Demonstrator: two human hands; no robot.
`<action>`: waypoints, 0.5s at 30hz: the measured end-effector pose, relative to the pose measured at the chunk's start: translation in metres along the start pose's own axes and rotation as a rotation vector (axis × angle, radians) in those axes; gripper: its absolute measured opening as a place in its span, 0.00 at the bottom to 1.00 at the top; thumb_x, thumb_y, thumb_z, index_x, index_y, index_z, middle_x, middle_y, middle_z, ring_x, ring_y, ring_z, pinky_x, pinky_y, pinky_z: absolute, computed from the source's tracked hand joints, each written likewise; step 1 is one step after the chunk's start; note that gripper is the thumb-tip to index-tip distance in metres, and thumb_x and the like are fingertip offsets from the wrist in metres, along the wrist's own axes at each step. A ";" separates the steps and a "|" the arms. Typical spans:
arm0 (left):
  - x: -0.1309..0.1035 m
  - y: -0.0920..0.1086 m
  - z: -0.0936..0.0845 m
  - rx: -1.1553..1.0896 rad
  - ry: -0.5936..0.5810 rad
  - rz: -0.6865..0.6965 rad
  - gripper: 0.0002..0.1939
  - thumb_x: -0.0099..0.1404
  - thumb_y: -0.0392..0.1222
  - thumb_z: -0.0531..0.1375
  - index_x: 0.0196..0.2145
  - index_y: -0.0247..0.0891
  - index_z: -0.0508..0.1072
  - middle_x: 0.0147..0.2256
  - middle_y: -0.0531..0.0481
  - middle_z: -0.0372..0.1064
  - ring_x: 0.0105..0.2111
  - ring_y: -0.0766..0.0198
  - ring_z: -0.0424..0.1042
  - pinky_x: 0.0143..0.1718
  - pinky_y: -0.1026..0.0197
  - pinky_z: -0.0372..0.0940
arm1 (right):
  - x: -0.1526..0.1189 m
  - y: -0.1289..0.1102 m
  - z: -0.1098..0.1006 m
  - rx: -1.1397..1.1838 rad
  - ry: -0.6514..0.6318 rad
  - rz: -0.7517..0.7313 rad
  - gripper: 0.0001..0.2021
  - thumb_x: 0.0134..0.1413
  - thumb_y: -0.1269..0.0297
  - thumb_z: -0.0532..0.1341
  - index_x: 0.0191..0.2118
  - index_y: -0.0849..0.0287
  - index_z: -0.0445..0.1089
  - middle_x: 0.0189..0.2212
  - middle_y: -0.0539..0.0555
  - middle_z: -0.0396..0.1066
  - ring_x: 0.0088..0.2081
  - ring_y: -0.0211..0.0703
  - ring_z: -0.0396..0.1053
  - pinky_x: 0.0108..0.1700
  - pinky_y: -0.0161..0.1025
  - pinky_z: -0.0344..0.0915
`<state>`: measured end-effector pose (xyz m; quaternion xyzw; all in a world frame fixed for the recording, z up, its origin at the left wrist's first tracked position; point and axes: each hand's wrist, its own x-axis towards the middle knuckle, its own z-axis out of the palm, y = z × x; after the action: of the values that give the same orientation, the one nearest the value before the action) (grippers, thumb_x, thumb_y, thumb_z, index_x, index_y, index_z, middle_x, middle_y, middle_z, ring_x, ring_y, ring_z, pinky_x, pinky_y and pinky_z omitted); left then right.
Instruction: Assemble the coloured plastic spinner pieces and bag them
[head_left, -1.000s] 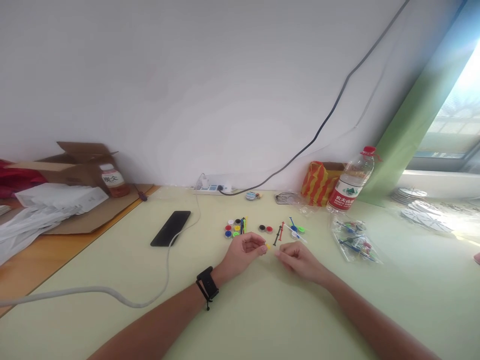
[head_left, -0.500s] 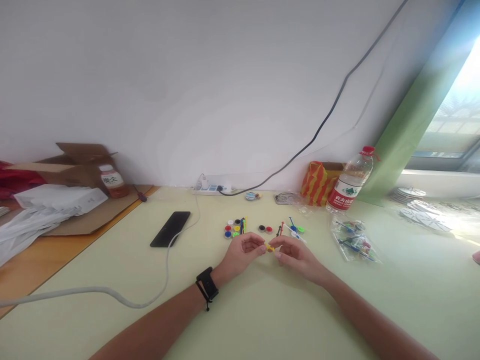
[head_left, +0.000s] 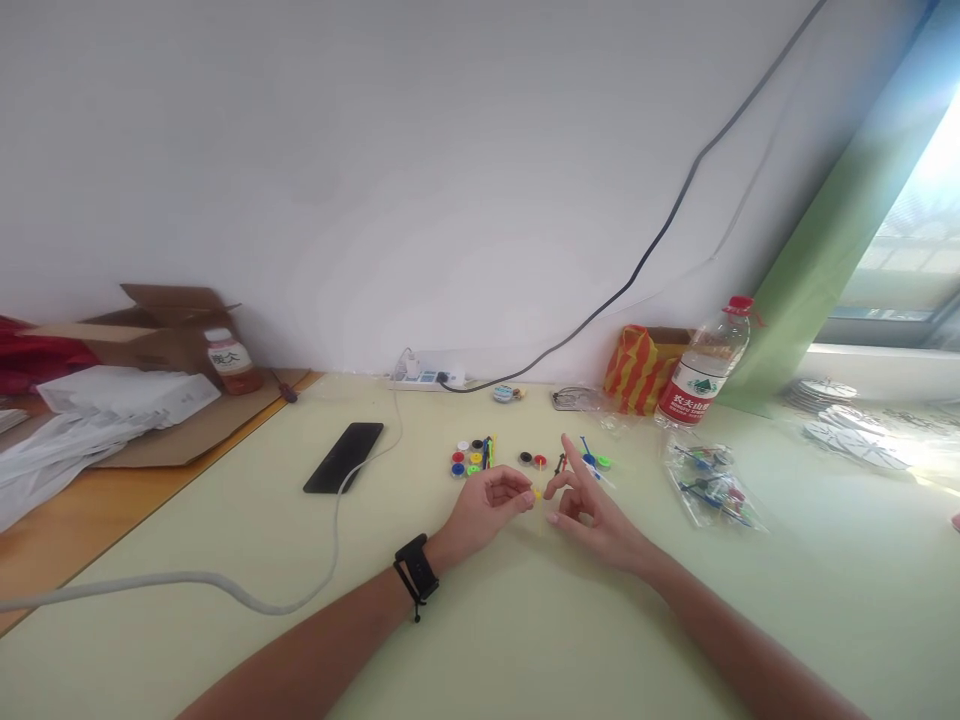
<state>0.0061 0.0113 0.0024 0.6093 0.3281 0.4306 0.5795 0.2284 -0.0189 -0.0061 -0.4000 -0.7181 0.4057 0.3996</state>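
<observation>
My left hand (head_left: 491, 508), with a black band at its wrist, pinches a small yellow plastic piece (head_left: 537, 494) between thumb and fingertips. Most of that piece is hidden by the fingers. Just to the right of it, my right hand (head_left: 589, 505) is open, index finger pointing up and thumb apart. Beyond the left hand lie several coloured discs (head_left: 458, 457) beside a row of thin plastic sticks (head_left: 488, 452). A black disc (head_left: 526, 457) and a red disc (head_left: 540, 461) lie behind the gap between my hands. Past my right fingers are a green disc (head_left: 604, 463) and a blue stick (head_left: 584, 444), partly covered.
A black phone (head_left: 344, 458) and a white cable (head_left: 335, 530) lie to the left. Clear bags of small parts (head_left: 716, 487) lie at right, before a large water bottle (head_left: 701, 370). A power strip (head_left: 426, 377) sits against the wall; a cardboard box (head_left: 169, 325) stands far left.
My right hand has let go of the yellow piece and raised its index finger. The left hand still holds the piece. The view has shifted slightly.
</observation>
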 end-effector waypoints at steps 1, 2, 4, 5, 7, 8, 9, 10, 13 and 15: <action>0.000 0.000 0.000 0.003 -0.002 0.002 0.18 0.57 0.50 0.72 0.38 0.34 0.78 0.36 0.45 0.77 0.37 0.60 0.77 0.44 0.56 0.73 | 0.001 0.001 -0.001 -0.046 -0.020 0.015 0.20 0.62 0.48 0.62 0.54 0.53 0.70 0.35 0.50 0.67 0.27 0.35 0.60 0.29 0.35 0.61; 0.000 0.001 0.000 0.008 -0.002 0.004 0.18 0.57 0.50 0.72 0.38 0.34 0.78 0.36 0.45 0.77 0.37 0.60 0.77 0.44 0.57 0.73 | 0.002 0.002 -0.002 -0.095 -0.051 0.035 0.17 0.63 0.47 0.61 0.40 0.57 0.73 0.29 0.48 0.64 0.25 0.34 0.57 0.27 0.35 0.57; -0.001 0.002 0.000 0.018 0.004 0.006 0.18 0.57 0.50 0.72 0.37 0.34 0.78 0.35 0.46 0.76 0.36 0.61 0.77 0.43 0.57 0.73 | 0.003 0.003 -0.004 -0.165 -0.119 0.070 0.27 0.65 0.45 0.57 0.20 0.59 0.60 0.20 0.45 0.50 0.22 0.34 0.48 0.25 0.35 0.49; -0.001 0.002 0.000 0.021 0.007 0.005 0.18 0.57 0.50 0.72 0.37 0.34 0.77 0.35 0.46 0.76 0.36 0.61 0.77 0.43 0.57 0.73 | 0.004 0.004 -0.005 -0.175 -0.141 0.079 0.29 0.66 0.45 0.57 0.18 0.58 0.54 0.19 0.44 0.45 0.22 0.34 0.45 0.24 0.36 0.47; -0.001 0.002 0.001 0.023 0.011 0.003 0.18 0.57 0.50 0.72 0.37 0.35 0.77 0.35 0.46 0.76 0.36 0.61 0.77 0.43 0.57 0.73 | 0.004 0.003 -0.005 -0.142 -0.137 0.080 0.29 0.65 0.45 0.57 0.19 0.57 0.51 0.19 0.44 0.45 0.23 0.34 0.45 0.25 0.36 0.46; -0.001 0.002 0.001 0.029 0.013 0.005 0.17 0.57 0.50 0.72 0.37 0.35 0.77 0.35 0.46 0.76 0.36 0.61 0.77 0.43 0.57 0.73 | 0.004 0.001 -0.004 -0.109 -0.121 0.078 0.27 0.65 0.45 0.58 0.20 0.57 0.54 0.19 0.45 0.49 0.23 0.34 0.48 0.25 0.36 0.48; -0.001 0.001 0.000 0.037 0.014 0.008 0.17 0.57 0.50 0.72 0.37 0.35 0.77 0.35 0.46 0.76 0.37 0.60 0.77 0.44 0.57 0.73 | 0.004 -0.001 -0.004 -0.072 -0.102 0.078 0.25 0.64 0.46 0.59 0.23 0.57 0.57 0.21 0.46 0.54 0.24 0.35 0.52 0.26 0.35 0.50; -0.001 0.000 0.000 0.049 0.011 0.012 0.17 0.58 0.50 0.72 0.38 0.35 0.77 0.36 0.46 0.76 0.37 0.60 0.77 0.44 0.57 0.73 | 0.004 -0.003 -0.003 -0.035 -0.084 0.078 0.22 0.64 0.47 0.60 0.26 0.58 0.61 0.23 0.47 0.58 0.26 0.36 0.55 0.28 0.35 0.53; 0.000 -0.003 -0.001 0.085 -0.014 0.030 0.16 0.59 0.49 0.71 0.39 0.35 0.77 0.37 0.45 0.76 0.38 0.60 0.77 0.44 0.58 0.72 | 0.003 -0.010 0.000 0.033 -0.069 0.072 0.15 0.63 0.50 0.62 0.36 0.57 0.66 0.31 0.49 0.65 0.31 0.38 0.61 0.32 0.35 0.59; 0.000 -0.004 -0.002 0.099 -0.029 0.039 0.16 0.60 0.49 0.70 0.39 0.35 0.77 0.38 0.45 0.76 0.39 0.60 0.77 0.45 0.58 0.72 | 0.003 -0.014 0.001 0.031 -0.085 0.063 0.13 0.63 0.51 0.62 0.39 0.57 0.67 0.34 0.50 0.67 0.32 0.38 0.62 0.33 0.35 0.60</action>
<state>0.0044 0.0123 -0.0017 0.6497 0.3289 0.4159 0.5447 0.2232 -0.0211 0.0071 -0.3988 -0.7151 0.4457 0.3619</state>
